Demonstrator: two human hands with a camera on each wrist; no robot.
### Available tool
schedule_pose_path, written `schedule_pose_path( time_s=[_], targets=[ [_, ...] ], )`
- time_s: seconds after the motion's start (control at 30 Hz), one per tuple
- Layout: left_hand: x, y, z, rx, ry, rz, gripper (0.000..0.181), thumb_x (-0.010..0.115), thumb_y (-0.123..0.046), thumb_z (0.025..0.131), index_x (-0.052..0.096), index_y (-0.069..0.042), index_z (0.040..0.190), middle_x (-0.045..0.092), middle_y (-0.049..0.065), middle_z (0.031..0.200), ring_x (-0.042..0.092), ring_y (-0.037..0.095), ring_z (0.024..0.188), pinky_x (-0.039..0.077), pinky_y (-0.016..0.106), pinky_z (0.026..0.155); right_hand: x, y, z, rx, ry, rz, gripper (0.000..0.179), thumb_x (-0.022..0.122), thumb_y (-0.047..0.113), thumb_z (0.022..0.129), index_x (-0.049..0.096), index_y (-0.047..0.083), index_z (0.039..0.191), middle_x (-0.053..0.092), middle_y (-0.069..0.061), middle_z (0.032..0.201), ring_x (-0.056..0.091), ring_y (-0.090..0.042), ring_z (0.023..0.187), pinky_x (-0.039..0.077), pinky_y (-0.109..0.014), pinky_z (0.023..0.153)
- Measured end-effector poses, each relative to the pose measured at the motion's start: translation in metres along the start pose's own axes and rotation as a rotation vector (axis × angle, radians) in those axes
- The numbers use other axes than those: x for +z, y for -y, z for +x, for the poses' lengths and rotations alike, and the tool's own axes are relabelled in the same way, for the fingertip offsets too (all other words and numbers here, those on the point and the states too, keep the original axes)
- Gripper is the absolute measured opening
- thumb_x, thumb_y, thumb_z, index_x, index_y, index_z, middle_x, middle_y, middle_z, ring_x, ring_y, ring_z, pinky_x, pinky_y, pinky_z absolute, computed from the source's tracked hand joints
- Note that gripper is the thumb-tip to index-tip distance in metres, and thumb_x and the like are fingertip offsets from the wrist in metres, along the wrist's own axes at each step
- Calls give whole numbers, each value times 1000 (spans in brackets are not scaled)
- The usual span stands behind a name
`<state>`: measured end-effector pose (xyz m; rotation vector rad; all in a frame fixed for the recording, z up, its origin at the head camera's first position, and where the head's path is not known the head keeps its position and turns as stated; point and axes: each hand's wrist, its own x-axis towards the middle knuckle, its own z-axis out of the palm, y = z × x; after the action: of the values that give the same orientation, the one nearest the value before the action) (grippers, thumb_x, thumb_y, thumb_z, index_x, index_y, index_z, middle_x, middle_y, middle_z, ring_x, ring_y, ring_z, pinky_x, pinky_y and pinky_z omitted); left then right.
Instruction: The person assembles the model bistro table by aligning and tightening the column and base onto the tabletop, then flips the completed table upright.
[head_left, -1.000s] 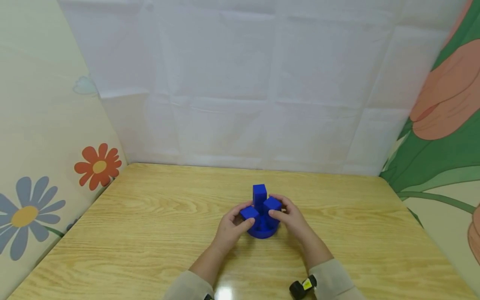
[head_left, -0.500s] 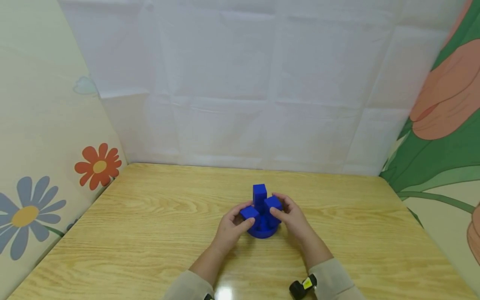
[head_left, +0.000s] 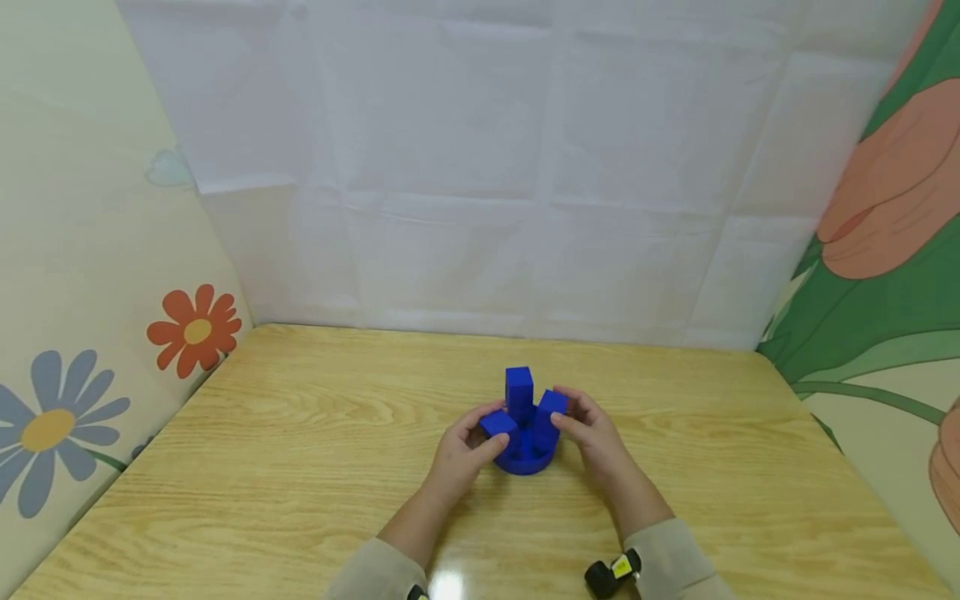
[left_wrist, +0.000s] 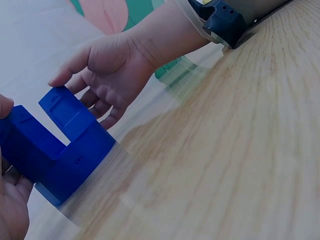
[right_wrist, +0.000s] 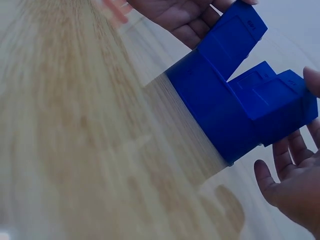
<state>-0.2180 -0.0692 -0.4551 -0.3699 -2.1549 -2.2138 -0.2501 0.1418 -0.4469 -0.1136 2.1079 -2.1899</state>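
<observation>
A blue plastic piece like a three-jaw chuck stands on the table, its round base [head_left: 525, 467] carrying three upright blocks. My left hand [head_left: 457, 457] holds the left block [head_left: 498, 425], thumb on its near side and fingers behind. With thumb and fingertips, my right hand [head_left: 602, 443] pinches the right block [head_left: 553, 403], which leans outward over the rim. The tall back block [head_left: 519, 383] is untouched. Small raised marks show on the base [left_wrist: 80, 160] in the left wrist view. In the right wrist view, fingers of the right hand [right_wrist: 297, 185] reach around a block [right_wrist: 282, 100].
The wood-grain table [head_left: 300, 433] extends all around the piece. A white cloth [head_left: 450, 167] hangs behind it, with flower-printed panels [head_left: 75, 250] on both sides. A black wrist camera [head_left: 609, 575] sits at the right sleeve, close over the tabletop.
My right hand has shifted slightly to the right, and the right block has moved outward with it, away from the middle of the base. The left hand has held its place.
</observation>
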Motion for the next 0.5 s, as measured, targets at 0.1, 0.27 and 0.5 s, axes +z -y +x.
schedule_pose_path(
  time_s=[0.1,0.27,0.5],
  targets=[
    [0,0,1,-5,1,-3,46,65,-2,90,56,1,135,58,23,135,57,30,123,48,19,96,-1,-1,0,3,13,1,53,62,4,90,47,0,141,60,-2,113,54,-11,102,44,-24,91],
    [0,1,2,-9,-2,-14,46,65,-1,90,56,2,135,59,24,134,57,33,123,49,20,96,-3,-1,0,12,51,-18,57,61,5,92,43,3,145,54,-18,135,54,-12,110,42,-24,97],
    [0,2,2,-8,-5,-17,46,65,0,90,56,3,134,59,24,134,58,33,123,49,20,95,-5,-1,-1,3,103,-12,57,57,5,93,39,2,147,46,-24,145,51,-17,121,41,-25,101]
  ],
)
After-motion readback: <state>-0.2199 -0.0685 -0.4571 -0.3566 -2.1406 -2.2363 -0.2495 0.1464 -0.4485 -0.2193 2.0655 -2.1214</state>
